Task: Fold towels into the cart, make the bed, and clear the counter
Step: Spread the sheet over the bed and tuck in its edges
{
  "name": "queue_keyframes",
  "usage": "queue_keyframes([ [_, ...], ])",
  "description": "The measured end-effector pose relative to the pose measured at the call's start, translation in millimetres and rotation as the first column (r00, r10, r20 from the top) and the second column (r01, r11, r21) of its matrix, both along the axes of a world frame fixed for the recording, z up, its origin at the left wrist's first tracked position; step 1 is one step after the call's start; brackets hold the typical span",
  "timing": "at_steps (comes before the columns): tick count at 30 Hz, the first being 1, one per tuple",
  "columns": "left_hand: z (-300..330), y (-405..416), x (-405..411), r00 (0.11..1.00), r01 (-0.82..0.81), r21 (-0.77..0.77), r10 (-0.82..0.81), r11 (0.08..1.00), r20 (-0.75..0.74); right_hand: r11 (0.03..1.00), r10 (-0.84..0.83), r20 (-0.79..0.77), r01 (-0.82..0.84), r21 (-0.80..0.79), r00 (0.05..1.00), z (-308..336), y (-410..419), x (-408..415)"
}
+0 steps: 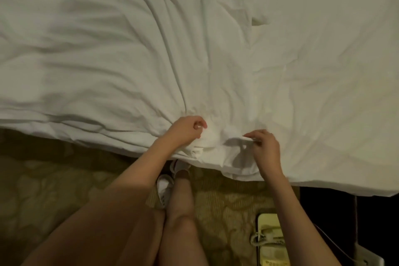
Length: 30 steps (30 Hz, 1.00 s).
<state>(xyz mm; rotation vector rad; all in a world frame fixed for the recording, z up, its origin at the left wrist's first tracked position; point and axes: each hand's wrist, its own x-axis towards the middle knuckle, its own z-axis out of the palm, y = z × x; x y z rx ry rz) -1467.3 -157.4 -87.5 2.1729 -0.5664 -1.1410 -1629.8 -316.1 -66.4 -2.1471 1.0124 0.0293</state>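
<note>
Hands at the bed's near edge: left hand grips the rumpled white cotton duvet; right hand pinches its hem. Pulling evenly should flatten wrinkles.

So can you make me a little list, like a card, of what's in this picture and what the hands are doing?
place: beside a bed, on patterned carpet
bedding: white duvet, wrinkled, creases fanning out from the left hand
left hand: grips a bunch of the duvet at the bed's edge
right hand: pinches a fold of the duvet edge
feet: white shoe by the bed
also there: pale corded telephone, lower right
bed state: not yet smooth
</note>
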Motion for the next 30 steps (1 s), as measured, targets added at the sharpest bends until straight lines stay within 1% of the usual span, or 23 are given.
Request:
queue_keyframes([
  [2,-2.4,0.9,-7.3,0.995,0.102,0.037,-0.102,0.994,0.005,0.975,0.17,-0.085,-0.155,0.16,0.982,1.4,10.0,4.9],
  [3,-4.2,1.2,-11.5,0.994,0.111,0.048,-0.112,0.993,0.01,0.956,0.223,-0.114,-0.194,0.221,0.968,2.2,13.6,6.1],
  [4,-4.8,0.1,-13.9,0.996,0.091,0.047,-0.092,0.995,0.015,0.946,0.249,-0.13,-0.211,0.247,0.96,1.9,14.6,6.7],
  [5,-3.7,-2.9,-13.7,0.998,0.052,0.037,-0.053,0.998,0.029,0.946,0.254,-0.141,-0.216,0.24,0.957,2.5,13.2,8.1],
  [7,1.2,-11.5,-8.9,0.993,-0.051,-0.004,0.051,0.999,0.109,0.961,0.246,-0.164,-0.219,0.167,0.955,7.5,7.6,15.1],
  [9,7.8,-19.9,-1.8,0.972,-0.132,-0.07,0.143,0.989,0.187,0.974,0.209,-0.126,-0.196,0.11,0.97,12.1,2.7,26.8],
  [10,10.6,-23.7,1.8,0.963,-0.161,-0.095,0.177,0.982,0.203,0.978,0.19,-0.089,-0.181,0.1,0.978,14.5,1.7,34.5],
  [15,11.8,-37.1,32.1,0.945,-0.201,-0.118,0.224,0.972,0.238,0.979,0.164,0.025,-0.165,0.118,0.986,19.4,-5.7,84.4],
  [17,12.9,-38.7,48.8,0.933,-0.224,-0.127,0.25,0.966,0.26,0.979,0.174,0.052,-0.179,0.096,0.983,18.9,-14.5,107.9],
  [21,15.0,-34.3,90.6,0.886,-0.341,-0.137,0.366,0.93,0.284,0.98,0.176,0.119,-0.186,0.072,0.977,19.0,-38.7,164.6],
  [23,14.5,-31.4,114.3,0.853,-0.407,-0.146,0.432,0.902,0.294,0.97,0.211,0.127,-0.223,0.095,0.969,23.7,-46.6,198.1],
  [25,17.7,-28.1,132.5,0.829,-0.453,-0.135,0.472,0.881,0.298,0.945,0.298,0.11,-0.309,0.107,0.948,30.6,-48.9,229.6],
  [28,22.5,-21.3,156.0,0.784,-0.535,-0.112,0.541,0.838,0.304,0.885,0.447,0.089,-0.455,0.099,0.89,41.1,-51.4,276.8],
  [30,23.7,-10.7,166.2,0.727,-0.61,-0.108,0.609,0.785,0.316,0.835,0.542,0.065,-0.546,0.074,0.838,46.4,-48.8,309.5],
])
